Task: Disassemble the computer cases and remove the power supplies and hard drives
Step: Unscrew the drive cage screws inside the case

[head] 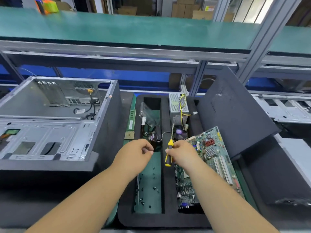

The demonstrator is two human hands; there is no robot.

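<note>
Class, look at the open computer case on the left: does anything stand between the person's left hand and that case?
Nothing visible does. The left hand hangs over the black foam tray, fingers curled, and only the tray's left rim and bare bench lie between it and the open computer case.

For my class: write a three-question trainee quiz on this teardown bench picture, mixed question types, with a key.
1. True or false: the right hand holds a yellow-and-black screwdriver.
2. Loose black screws lie in which compartment of the foam tray? A left, B right.
3. Fill in: the open computer case sits to the person's ____.

Key: 1 true; 2 A; 3 left.
</note>
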